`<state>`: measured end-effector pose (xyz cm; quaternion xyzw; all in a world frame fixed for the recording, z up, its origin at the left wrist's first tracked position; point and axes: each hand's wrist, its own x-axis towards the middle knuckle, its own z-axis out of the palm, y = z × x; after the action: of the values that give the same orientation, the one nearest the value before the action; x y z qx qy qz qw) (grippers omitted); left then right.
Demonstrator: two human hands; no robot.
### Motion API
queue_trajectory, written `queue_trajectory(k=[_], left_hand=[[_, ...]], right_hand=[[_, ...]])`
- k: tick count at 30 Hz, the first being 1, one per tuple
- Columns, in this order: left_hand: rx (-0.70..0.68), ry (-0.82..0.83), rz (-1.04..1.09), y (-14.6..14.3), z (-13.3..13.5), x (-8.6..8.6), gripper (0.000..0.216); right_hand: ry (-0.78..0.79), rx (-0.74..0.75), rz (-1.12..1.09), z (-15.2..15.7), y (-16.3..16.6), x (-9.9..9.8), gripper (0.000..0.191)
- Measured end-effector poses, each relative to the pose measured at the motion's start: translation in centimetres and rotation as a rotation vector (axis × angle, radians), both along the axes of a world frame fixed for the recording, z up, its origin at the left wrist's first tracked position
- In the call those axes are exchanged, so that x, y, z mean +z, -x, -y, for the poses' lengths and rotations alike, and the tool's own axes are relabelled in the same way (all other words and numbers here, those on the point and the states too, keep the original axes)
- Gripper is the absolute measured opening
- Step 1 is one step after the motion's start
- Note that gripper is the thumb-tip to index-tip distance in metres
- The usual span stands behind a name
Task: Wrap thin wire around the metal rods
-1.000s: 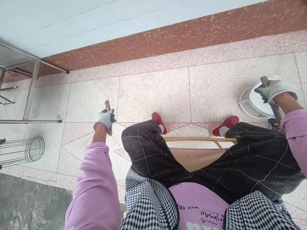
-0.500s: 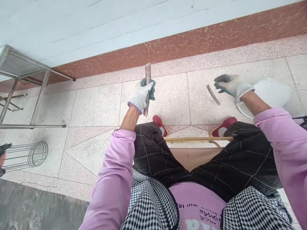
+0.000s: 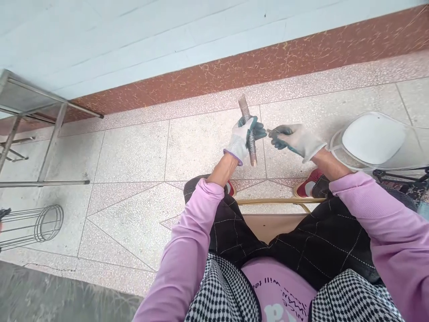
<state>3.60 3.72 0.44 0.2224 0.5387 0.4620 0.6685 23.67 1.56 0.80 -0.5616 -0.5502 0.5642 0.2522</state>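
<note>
I sit with both gloved hands raised over my knees. My left hand [image 3: 241,138] is wrapped round a short rusty metal rod [image 3: 248,129], held nearly upright, its ends sticking out above and below the fist. My right hand [image 3: 295,139] is closed in a pinch on a thin dark rod [image 3: 270,131], of which only a short tip shows. That tip points left and almost touches the upright rod. Both gloves are white with dark green fingers.
A white bucket with a lid [image 3: 373,142] stands on the tiled floor at my right. A wire cage cylinder [image 3: 33,226] lies at far left below a steel table frame [image 3: 40,129]. The wall base with a red-brown skirting [image 3: 234,71] runs ahead.
My left hand swung the rusty rod from the far left to the centre. My right hand left the bucket, took a thin rod, and came in beside the left hand.
</note>
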Motion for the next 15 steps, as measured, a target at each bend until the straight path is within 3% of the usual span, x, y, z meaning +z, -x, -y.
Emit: queue_trajectory(k=[3, 4, 7, 12, 15], left_hand=[[-0.014, 0.023, 0.006, 0.8, -0.5, 0.7, 0.013], [-0.033, 0.029, 0.001, 1.1, -0.5, 0.9, 0.012], [-0.112, 0.005, -0.038, 1.6, -0.4, 1.1, 0.018], [-0.266, -0.072, -0.231, 2.0, 0.3, -0.3, 0.012], [-0.396, -0.104, -0.403, 2.7, 1.0, -1.8, 0.009]], right_hand=[[0.097, -0.192, -0.226, -1.5, -3.5, 3.1, 0.010], [0.090, -0.241, -0.274, -1.8, -4.4, 4.0, 0.017], [0.044, -0.382, -0.165, -2.1, -5.7, 5.6, 0.030], [-0.003, -0.451, 0.090, -1.8, -6.0, 5.3, 0.025], [-0.027, -0.254, 0.108, -0.9, -6.7, 3.7, 0.015]])
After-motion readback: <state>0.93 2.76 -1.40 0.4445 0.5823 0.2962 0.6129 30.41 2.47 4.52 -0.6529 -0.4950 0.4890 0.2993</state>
